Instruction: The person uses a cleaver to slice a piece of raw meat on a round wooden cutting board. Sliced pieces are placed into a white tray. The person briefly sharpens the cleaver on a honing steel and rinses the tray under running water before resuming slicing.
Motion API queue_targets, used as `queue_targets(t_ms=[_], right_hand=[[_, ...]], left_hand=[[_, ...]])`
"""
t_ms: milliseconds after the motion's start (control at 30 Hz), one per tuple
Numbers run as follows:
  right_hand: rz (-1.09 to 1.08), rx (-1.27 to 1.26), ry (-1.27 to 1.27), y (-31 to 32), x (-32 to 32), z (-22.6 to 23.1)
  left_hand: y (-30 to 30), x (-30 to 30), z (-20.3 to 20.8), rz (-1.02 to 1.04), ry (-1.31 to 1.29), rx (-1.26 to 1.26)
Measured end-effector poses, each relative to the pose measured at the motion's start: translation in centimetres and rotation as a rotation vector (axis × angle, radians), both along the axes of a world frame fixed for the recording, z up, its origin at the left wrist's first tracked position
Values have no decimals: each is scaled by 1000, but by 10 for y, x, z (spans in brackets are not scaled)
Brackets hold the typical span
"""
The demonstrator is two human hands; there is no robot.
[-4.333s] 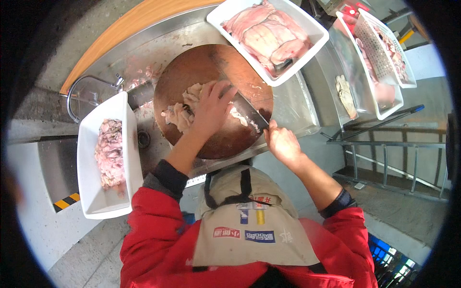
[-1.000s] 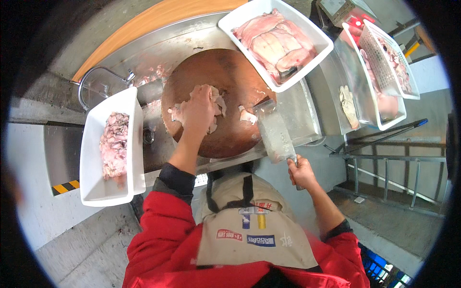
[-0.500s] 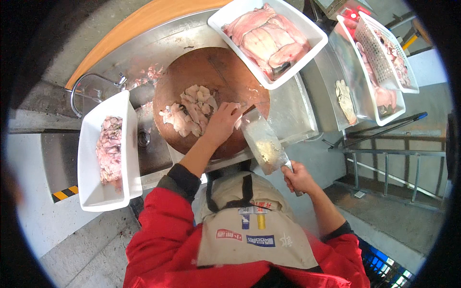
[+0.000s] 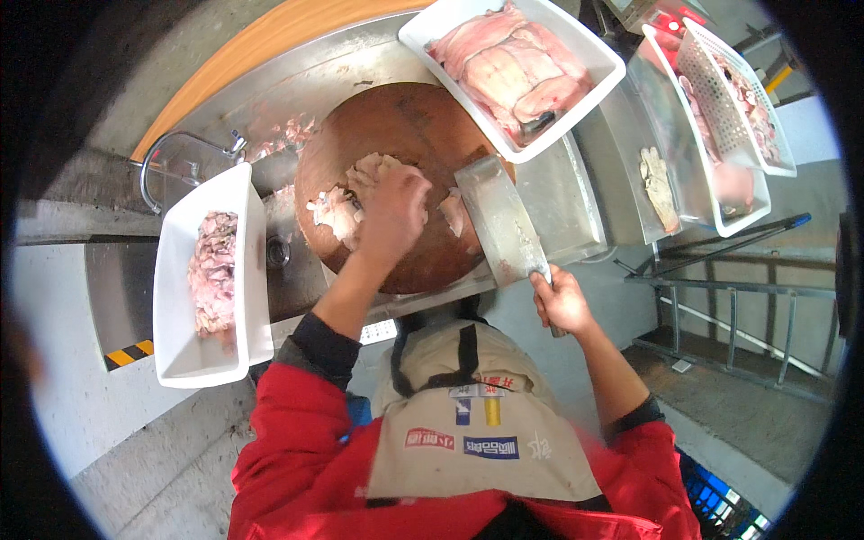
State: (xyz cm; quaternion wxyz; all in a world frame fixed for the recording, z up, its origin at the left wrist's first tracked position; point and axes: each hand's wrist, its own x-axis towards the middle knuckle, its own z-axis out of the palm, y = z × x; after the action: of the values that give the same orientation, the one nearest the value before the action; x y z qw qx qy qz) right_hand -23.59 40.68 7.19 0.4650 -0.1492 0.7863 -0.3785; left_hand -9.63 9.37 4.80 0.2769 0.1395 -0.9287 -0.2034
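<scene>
Steel sheeting forms the surface (image 4: 583,202) of this workplace, bordered along its far side by a curved wooden edge (image 4: 270,58). Head view: we see a round chopping board (image 4: 423,126) carrying pale meat pieces (image 4: 335,216), grouped left of its centre, with one separate strip (image 4: 453,211) just beside the blade of a cleaver (image 4: 499,216). We find the right hand (image 4: 560,300) with its grip wrapped around the cleaver's handle; the blade reaches from the board's right part past its near edge. Our left hand (image 4: 399,214) is blurred over the pieces and covers some of them, so we cannot tell whether its grip is spread or pinching meat.

We judge the work to be partway: small pieces (image 4: 213,270) lie in the white tub (image 4: 256,270) at the left, a modest batch is on the board, and large slabs (image 4: 513,67) in the upper tub (image 4: 589,90) appear uncut. How finely the board's pieces are divided, we cannot settle.

Around these we note a curved faucet (image 4: 151,175), scraps (image 4: 283,135) beyond the board, a glove (image 4: 659,184) and, farther right, a perforated basket (image 4: 711,76) holding more meat. As for obstruction, we observe that the upper tub overhangs the board's upper-right rim, narrowing the room beyond the blade.
</scene>
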Motion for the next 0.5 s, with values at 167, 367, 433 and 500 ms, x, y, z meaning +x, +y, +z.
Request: queue_targets(t_ms=[167, 367, 433, 500], right_hand=[[174, 80, 165, -24, -15, 4], [195, 177, 109, -11, -22, 16], [208, 181, 113, -7, -23, 17], [232, 202, 144, -6, -25, 17]], left_hand=[[29, -24, -36, -219, -96, 136], [26, -25, -52, -213, -61, 82], [26, -24, -52, -202, -65, 87], [27, -25, -52, -204, -51, 103]])
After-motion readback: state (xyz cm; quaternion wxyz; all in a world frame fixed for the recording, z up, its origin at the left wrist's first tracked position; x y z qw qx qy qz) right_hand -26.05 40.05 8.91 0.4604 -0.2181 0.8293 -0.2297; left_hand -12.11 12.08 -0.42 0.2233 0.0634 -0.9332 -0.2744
